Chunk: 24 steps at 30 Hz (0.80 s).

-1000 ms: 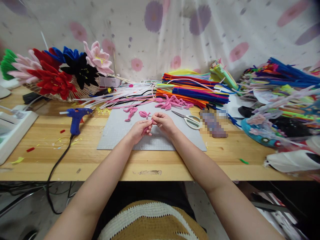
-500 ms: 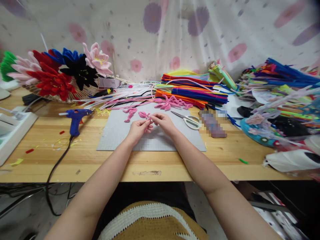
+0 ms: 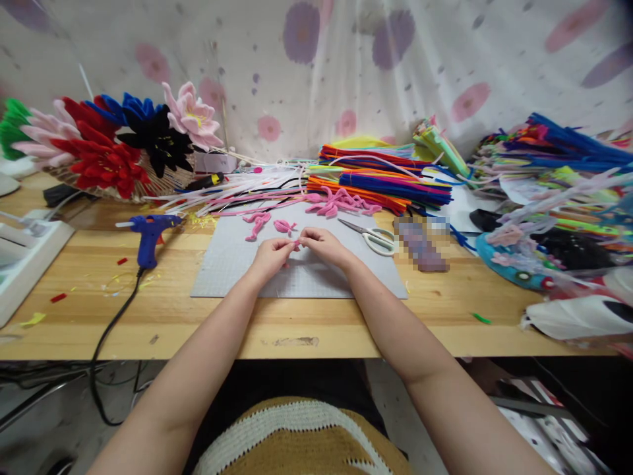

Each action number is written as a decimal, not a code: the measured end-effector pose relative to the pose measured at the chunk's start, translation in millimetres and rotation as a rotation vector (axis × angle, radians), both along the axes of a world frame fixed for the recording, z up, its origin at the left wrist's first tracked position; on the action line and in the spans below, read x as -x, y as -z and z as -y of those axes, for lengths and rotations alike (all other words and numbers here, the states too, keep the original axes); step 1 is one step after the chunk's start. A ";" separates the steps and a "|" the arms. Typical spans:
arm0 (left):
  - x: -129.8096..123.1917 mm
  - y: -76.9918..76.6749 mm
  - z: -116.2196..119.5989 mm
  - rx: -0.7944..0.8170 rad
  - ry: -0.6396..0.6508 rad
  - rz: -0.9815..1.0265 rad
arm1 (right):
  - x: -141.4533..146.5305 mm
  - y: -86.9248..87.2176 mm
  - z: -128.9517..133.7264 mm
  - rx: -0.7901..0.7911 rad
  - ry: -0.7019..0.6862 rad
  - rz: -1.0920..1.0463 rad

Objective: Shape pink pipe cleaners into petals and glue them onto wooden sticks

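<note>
Above the grey cutting mat [image 3: 225,274], my left hand [image 3: 271,256] and my right hand [image 3: 322,245] meet fingertip to fingertip. Between them they pinch a small piece of pink pipe cleaner [image 3: 297,243], mostly covered by the fingers. Just beyond the fingertips lies a looped pink pipe cleaner shape [image 3: 284,227]. To its left rests another bent pink shape [image 3: 257,225], and a pile of pink shapes [image 3: 329,203] is at the mat's back edge. Scissors [image 3: 380,243] with pale handles lie to the right of my right hand.
A blue glue gun [image 3: 149,239] with a trailing cord stands left of the mat. Bundles of coloured pipe cleaners [image 3: 376,181] line the back. Fuzzy flowers [image 3: 106,161] fill the back left, a power strip [image 3: 34,251] the left edge, and mixed craft materials [image 3: 554,218] the right.
My fingers have shifted on the pink pipe cleaner and drawn closer together. The looped pink shape beyond them shows more fully. Everything else on the table looks the same.
</note>
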<state>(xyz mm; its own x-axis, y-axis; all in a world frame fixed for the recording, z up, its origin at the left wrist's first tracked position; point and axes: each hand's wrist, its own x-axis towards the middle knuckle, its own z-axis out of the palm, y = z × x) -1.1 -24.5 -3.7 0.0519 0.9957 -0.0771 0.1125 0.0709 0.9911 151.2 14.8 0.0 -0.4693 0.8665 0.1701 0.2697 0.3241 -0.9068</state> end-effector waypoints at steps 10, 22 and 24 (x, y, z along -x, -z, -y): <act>4.7 5.8 0.5 -0.453 -0.090 -0.518 | 6.4 -3.2 5.1 0.397 0.072 -0.258; 4.7 3.5 -4.6 -0.041 0.176 0.067 | -4.2 -6.0 7.3 0.553 -0.131 -0.368; 5.2 0.6 -2.1 0.043 0.208 0.121 | -4.6 -4.9 6.7 0.587 -0.137 -0.367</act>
